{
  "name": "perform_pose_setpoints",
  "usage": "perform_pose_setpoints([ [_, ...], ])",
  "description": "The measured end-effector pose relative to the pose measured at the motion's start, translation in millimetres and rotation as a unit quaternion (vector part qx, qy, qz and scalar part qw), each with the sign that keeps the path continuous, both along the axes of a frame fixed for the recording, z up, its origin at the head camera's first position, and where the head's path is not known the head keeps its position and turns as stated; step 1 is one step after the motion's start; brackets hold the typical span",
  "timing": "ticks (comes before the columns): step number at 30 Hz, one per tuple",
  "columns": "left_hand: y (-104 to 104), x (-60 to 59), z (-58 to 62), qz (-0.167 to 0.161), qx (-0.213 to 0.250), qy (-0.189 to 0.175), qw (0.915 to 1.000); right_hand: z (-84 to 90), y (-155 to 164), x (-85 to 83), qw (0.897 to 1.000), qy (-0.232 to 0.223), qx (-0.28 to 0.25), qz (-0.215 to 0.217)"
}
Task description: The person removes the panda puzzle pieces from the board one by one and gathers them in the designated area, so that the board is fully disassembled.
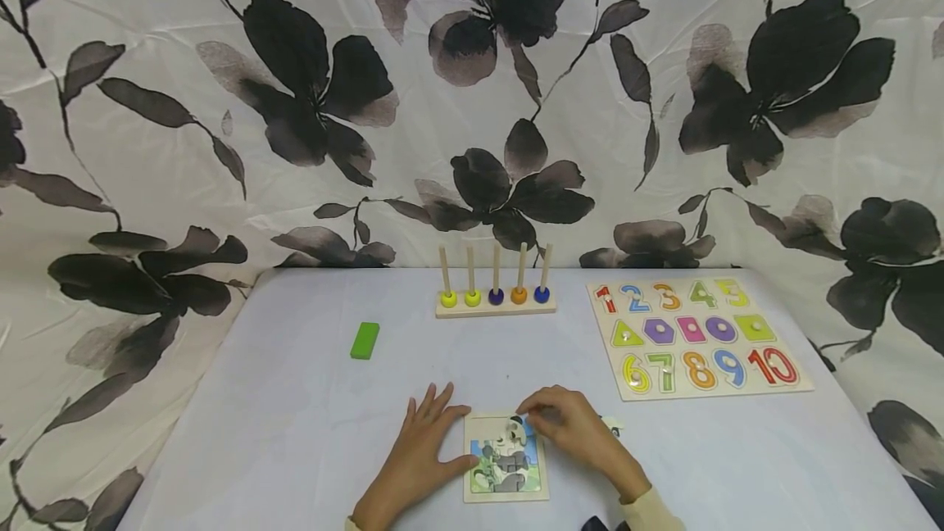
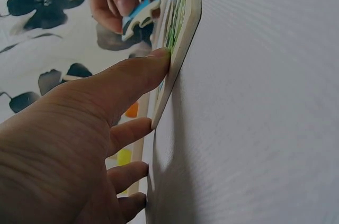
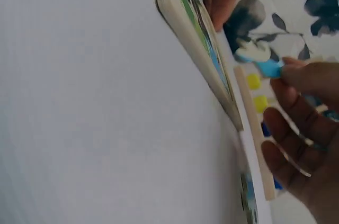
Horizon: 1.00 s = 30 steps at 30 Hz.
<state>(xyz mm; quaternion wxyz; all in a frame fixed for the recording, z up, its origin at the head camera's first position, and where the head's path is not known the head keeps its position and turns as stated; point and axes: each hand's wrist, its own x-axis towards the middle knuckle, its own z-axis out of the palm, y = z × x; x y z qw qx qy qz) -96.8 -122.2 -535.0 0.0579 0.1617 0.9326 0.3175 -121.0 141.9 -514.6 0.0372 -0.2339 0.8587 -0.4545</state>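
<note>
Closest to us, our left hand [image 1: 426,457] lies flat on the table [image 1: 295,433], fingers straight, with the thumb tip pressed against the left edge of the small jigsaw tray [image 1: 506,457]; we judge it is there to keep the tray from sliding. Our right hand [image 1: 571,430] hovers over the tray's upper right corner and pinches a blue-and-white puzzle piece [image 2: 139,17] between thumb and fingertips, holding it just above the picture, not yet seated. The tray itself sits flat at the near edge of the table, between the two hands, most of its picture already filled in. A loose piece [image 1: 614,428] peeks out just right of the right hand. Farther back stand a peg rack with coloured beads [image 1: 495,295], a green block [image 1: 365,340] to the left, and a number-and-shape board [image 1: 696,337] to the right.
</note>
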Motion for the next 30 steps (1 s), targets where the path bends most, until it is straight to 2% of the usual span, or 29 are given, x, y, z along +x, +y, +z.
perform_pose_setpoints([
  [6, -1.5, 1.7, -0.8, 0.013, -0.001, 0.004, 0.9999, 7.8, 22.4, -0.8, 0.999, -0.014, -0.016, -0.038],
  [16, -0.2, 1.9, -0.2, 0.015, 0.003, 0.003, 0.9999, 13.7, 86.2, 6.1, 0.988, -0.026, 0.017, -0.152],
  [22, 0.5, 0.7, 0.9, 0.011, 0.001, 0.001, 0.9999, 12.7, 113.1, 11.0, 0.984, -0.018, 0.021, -0.177],
  [30, 2.4, -0.4, 0.2, 0.005, 0.006, 0.005, 1.0000, 5.7, 131.4, 16.0, 0.977, -0.071, 0.037, -0.199],
])
